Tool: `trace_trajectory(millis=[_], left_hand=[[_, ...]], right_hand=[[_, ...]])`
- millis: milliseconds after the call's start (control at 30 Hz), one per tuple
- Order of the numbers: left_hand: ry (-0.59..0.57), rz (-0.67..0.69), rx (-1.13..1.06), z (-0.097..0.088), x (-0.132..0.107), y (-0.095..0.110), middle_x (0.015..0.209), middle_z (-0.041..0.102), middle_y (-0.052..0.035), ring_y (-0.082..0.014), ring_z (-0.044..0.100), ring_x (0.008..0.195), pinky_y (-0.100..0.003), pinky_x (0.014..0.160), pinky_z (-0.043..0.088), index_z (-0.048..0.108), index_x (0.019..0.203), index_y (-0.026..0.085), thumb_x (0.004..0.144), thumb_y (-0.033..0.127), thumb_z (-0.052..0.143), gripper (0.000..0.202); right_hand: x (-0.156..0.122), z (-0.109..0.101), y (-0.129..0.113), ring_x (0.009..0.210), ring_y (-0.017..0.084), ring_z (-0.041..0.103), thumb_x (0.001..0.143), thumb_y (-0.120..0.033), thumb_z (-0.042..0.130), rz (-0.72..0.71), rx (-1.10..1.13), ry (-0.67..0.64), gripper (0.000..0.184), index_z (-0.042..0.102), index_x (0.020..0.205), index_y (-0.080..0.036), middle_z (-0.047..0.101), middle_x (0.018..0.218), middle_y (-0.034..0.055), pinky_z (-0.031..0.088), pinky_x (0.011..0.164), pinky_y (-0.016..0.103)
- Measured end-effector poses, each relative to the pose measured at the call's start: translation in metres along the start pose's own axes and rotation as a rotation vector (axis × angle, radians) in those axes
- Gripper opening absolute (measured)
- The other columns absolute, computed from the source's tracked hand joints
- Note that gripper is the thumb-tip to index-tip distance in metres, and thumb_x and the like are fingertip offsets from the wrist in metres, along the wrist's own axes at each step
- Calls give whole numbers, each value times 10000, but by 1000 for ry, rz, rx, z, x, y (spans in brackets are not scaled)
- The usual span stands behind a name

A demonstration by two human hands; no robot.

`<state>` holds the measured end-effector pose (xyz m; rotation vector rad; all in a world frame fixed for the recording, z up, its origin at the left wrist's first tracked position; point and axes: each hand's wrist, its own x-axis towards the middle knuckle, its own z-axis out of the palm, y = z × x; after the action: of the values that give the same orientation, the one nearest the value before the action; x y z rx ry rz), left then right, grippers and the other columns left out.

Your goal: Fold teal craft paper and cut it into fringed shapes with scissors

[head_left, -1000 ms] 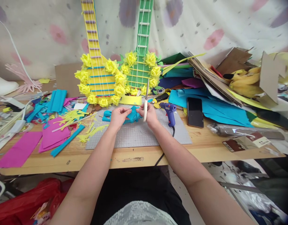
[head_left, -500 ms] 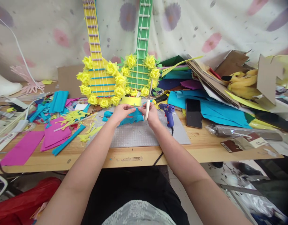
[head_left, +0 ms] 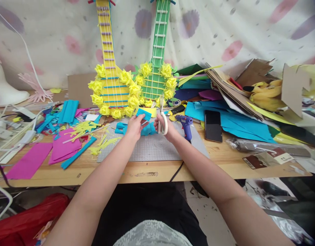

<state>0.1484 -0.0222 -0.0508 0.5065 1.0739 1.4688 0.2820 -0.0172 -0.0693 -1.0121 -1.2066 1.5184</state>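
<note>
Between the fingers of my left hand (head_left: 136, 127) is a small blue crepe paper piece (head_left: 144, 114), lifted above the grey cutting mat (head_left: 147, 152). My right hand (head_left: 165, 126) holds white-handled scissors (head_left: 162, 123), blades pointing up and away from me, just right of the paper. More blue crepe paper (head_left: 149, 129) lies on the mat below my hands. Behind them a yellow strip (head_left: 152, 112) is partly hidden. Against the back lean a yellow paper guitar (head_left: 115, 90) and a green paper guitar (head_left: 154, 85), both edged with yellow paper flowers.
A blue glue gun (head_left: 186, 124) stands right of my right hand, with a phone (head_left: 213, 125) beyond it. Blue sheets (head_left: 239, 123) and cardboard pile up at the right. Magenta paper (head_left: 65, 145) and yellow scraps (head_left: 83, 130) cover the left.
My left hand has raised the blue piece, which now shows above its fingers. My hands are slightly farther apart, and the scissors have turned in my right hand. The view has shifted a little.
</note>
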Motion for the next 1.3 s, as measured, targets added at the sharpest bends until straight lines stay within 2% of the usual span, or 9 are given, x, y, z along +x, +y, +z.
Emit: trace_trajectory(millis=[100,167,233,367,533,667,867,1167,1300], left_hand=[[39,30,-35,-7,9,11,649,600,28,-86,571,603,-265,700,542,535,693,176,667,149,683,153],[55,48,-69,-9,13,18,653,586,34,-85,570,607,-282,733,548,521,696,180,659,150,700,185],[70,56,-116,-8,15,22,636,563,39,-82,562,602,-303,770,554,510,691,179,670,136,697,193],[67,19,-161,1,12,25,621,561,30,-77,562,608,-315,808,560,518,670,161,723,79,633,151],[65,-45,-186,8,5,24,588,563,27,-71,578,601,-273,784,561,533,654,148,772,58,594,161],[135,-130,-300,7,4,21,577,563,29,-58,565,556,-250,760,558,545,671,146,786,96,645,161],[202,-229,-484,12,5,10,601,582,14,-77,603,576,-252,738,549,566,704,144,827,183,640,148],[226,-215,-515,18,5,2,655,605,-21,-106,625,671,-210,722,523,589,695,153,844,149,601,150],[239,-221,-532,17,5,3,654,601,-21,-99,620,668,-197,704,521,585,695,151,862,154,577,167]], right_hand=[[-9,-11,-13,503,112,510,632,-735,626,91,-158,-301,568,520,722,-183,555,602,-1,407,476,260],[-13,-16,-22,502,105,508,631,-748,616,94,-246,-413,583,530,719,-178,560,607,-5,406,478,253],[-14,-18,-31,490,97,489,633,-755,605,77,-314,-458,586,523,701,-179,540,581,-17,393,473,246],[-10,-16,-35,464,94,458,648,-759,586,69,-367,-465,581,511,706,-186,489,534,-37,368,453,246],[-4,-12,-25,469,83,443,737,-708,550,74,-343,-471,529,490,752,-182,454,553,-49,379,463,242],[-6,-9,-16,485,78,457,760,-709,517,72,-356,-423,531,473,786,-180,460,583,-50,399,484,239],[-9,0,-10,491,80,471,751,-706,530,59,-348,-430,524,447,765,-189,463,574,-52,398,478,226],[-8,6,-9,422,76,427,753,-725,509,95,-322,-372,562,505,847,-171,434,519,-63,371,416,222],[-8,8,-6,385,73,413,730,-731,535,93,-328,-340,553,476,764,-182,422,466,-69,357,389,216]])
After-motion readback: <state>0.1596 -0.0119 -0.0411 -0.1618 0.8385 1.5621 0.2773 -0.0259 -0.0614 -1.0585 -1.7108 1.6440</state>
